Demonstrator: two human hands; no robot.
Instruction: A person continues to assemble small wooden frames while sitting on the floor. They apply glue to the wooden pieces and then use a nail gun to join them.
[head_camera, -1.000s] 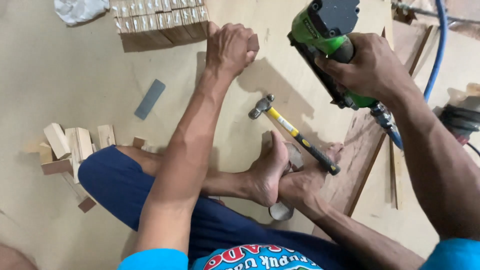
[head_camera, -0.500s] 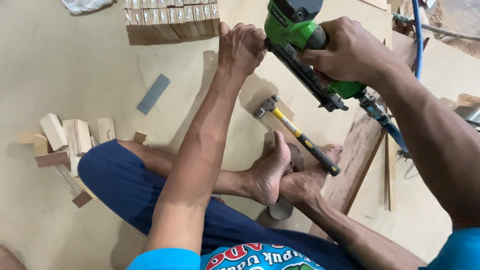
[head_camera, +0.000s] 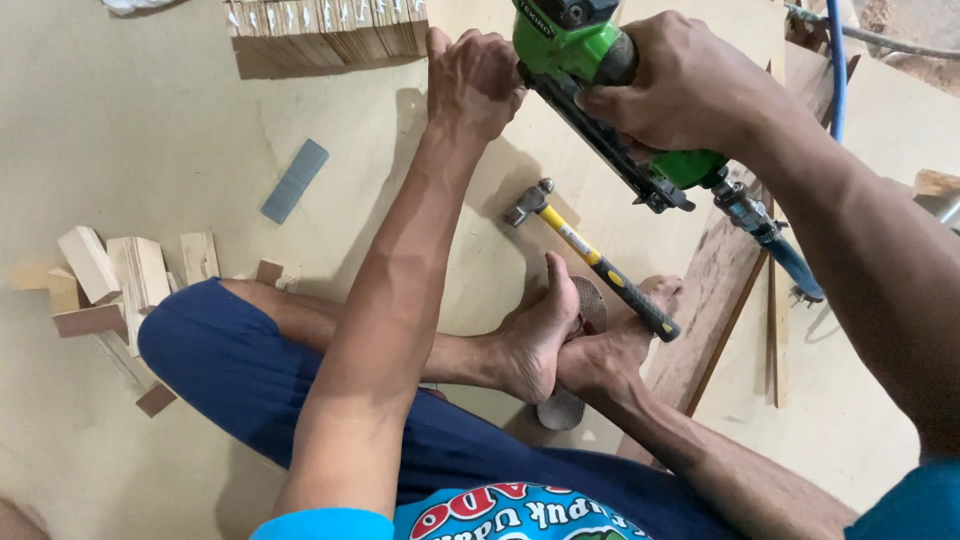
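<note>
My right hand (head_camera: 690, 85) grips a green and black pneumatic nail gun (head_camera: 600, 70) fed by a blue air hose (head_camera: 835, 70). Its nose points down-left, right beside my left hand (head_camera: 475, 80). My left hand is closed and pressed on the plywood sheet (head_camera: 150, 150) just below a row of thin wooden strips (head_camera: 320, 25); what it holds is hidden. A hammer (head_camera: 595, 260) with a yellow and black handle lies by my bare feet (head_camera: 570, 340).
Small wood offcuts (head_camera: 120, 275) lie in a heap at the left by my knee. A grey strip of nails (head_camera: 295, 180) rests on the plywood. A brown board (head_camera: 720, 290) runs diagonally at the right.
My right hand has carried the nail gun left and down until it is next to my left hand. My left hand has stayed by the wooden strips.
</note>
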